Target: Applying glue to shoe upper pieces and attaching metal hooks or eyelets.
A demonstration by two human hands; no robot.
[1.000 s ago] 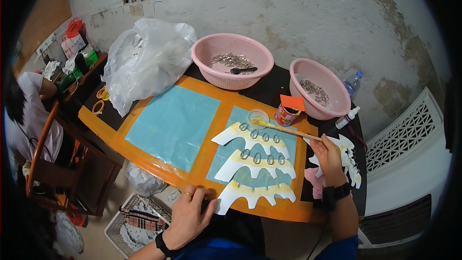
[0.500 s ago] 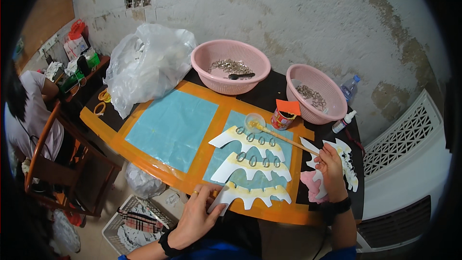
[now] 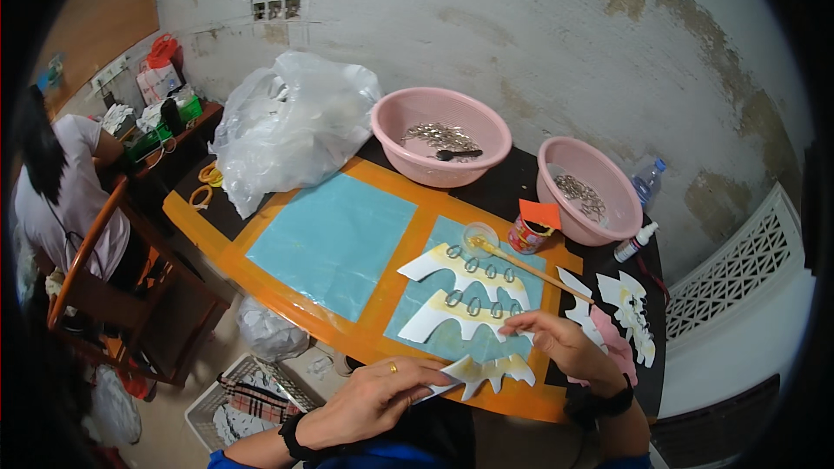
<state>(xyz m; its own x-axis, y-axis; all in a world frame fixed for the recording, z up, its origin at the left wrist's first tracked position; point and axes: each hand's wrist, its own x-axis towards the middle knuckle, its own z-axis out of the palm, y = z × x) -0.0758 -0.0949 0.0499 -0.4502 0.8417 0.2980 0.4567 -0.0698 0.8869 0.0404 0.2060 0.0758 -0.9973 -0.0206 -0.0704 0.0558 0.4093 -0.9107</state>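
Observation:
My left hand point(image 3: 372, 401) pinches the left end of the nearest white scalloped cut-out point(image 3: 486, 372), whose edge is coated yellowish. Over the mat hovers my right hand point(image 3: 563, 343), fingers extended and nothing in them, its fingertips by the right end of the middle cut-out point(image 3: 439, 320). That piece and the far cut-out point(image 3: 430, 262) carry several oval metal rings point(image 3: 473, 265) along their yellowish bands. A wooden-handled brush point(image 3: 543, 276) rests with its head in a small clear cup point(image 3: 480, 239) of yellowish stuff. More white pieces with rings point(image 3: 632, 317) lie at the right.
Two pink baskets point(image 3: 443, 178) point(image 3: 599, 227) hold metal parts. Nearby stand a red tin point(image 3: 527, 236), a small white bottle point(image 3: 634, 243) and a water bottle point(image 3: 649, 181). A plastic bag point(image 3: 295, 130) sits at the back left; a person point(image 3: 78, 182) sits at far left.
My right hand has let go of the brush handle and moved left and down toward the cut-outs. My left hand has shifted with the nearest piece. The view has tilted slightly.

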